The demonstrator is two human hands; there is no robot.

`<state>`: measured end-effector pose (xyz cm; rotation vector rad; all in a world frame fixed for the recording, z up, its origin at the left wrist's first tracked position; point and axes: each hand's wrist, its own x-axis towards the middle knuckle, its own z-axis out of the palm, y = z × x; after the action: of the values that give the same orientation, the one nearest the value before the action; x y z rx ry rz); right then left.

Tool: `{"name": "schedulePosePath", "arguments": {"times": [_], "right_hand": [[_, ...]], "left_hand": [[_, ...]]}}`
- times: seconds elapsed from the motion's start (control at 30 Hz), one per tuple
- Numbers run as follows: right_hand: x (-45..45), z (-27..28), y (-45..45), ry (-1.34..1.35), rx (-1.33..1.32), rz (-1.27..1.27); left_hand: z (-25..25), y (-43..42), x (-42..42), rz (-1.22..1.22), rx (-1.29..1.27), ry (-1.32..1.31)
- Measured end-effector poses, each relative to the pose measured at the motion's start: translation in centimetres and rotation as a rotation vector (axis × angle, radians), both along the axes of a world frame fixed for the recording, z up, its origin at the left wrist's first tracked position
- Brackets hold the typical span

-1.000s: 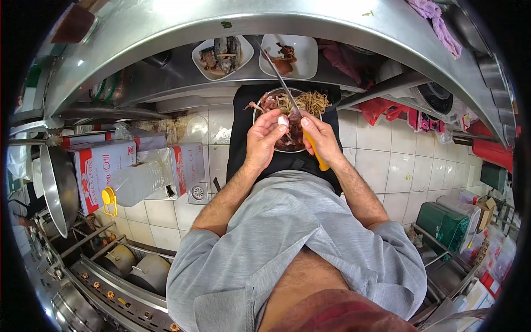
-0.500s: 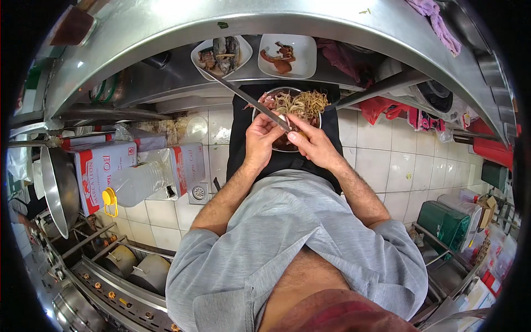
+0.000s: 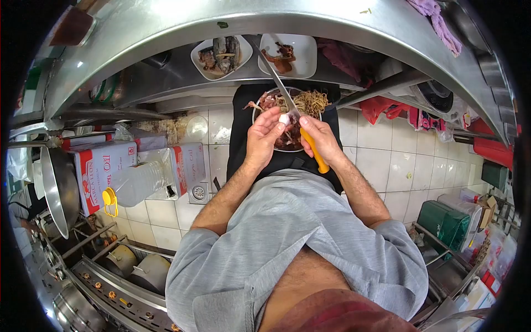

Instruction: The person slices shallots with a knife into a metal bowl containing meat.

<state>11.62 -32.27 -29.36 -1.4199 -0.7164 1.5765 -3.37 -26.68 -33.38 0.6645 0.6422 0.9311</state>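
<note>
My left hand (image 3: 264, 134) pinches a small white bulb (image 3: 284, 119) that looks like a peeled garlic clove, between thumb and fingertips. In my right hand (image 3: 325, 143) is a long knife (image 3: 279, 84) with a yellow handle, its blade slanting up and away to the left. Both hands are above a round metal bowl (image 3: 287, 150) in my lap. Pale yellow stringy strands (image 3: 314, 102) are heaped at the bowl's right; reddish-pink pieces (image 3: 267, 101) lie at its left. My hands hide part of what the bowl holds.
A steel counter (image 3: 182, 22) arches ahead. On the shelf below it are a white plate with fish (image 3: 225, 53) and a white dish with brown scraps (image 3: 303, 63). To the left stand cartons (image 3: 105, 166) and a clear plastic jug (image 3: 141, 182); a stove (image 3: 119, 293) is lower left.
The knife has swung from pointing far left to a steeper angle, moving away from the left fingers. Its yellow handle now shows in my right hand, and the white bulb is in plain view.
</note>
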Motion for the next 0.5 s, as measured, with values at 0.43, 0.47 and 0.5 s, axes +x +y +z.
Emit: {"name": "schedulePosePath", "arguments": {"times": [0.43,0.47,0.5], "right_hand": [[1.4,-0.1,-0.2,-0.11,-0.049,0.016],[1.3,0.2,-0.2,-0.111,-0.05,0.015],[1.0,0.7,-0.2,-0.16,-0.043,0.023]], "left_hand": [[-0.7,0.7,-1.0,-0.095,-0.142,-0.189],[-0.9,0.6,-1.0,-0.092,-0.142,-0.18],[-0.9,0.6,-0.9,-0.088,-0.141,-0.17]]}}
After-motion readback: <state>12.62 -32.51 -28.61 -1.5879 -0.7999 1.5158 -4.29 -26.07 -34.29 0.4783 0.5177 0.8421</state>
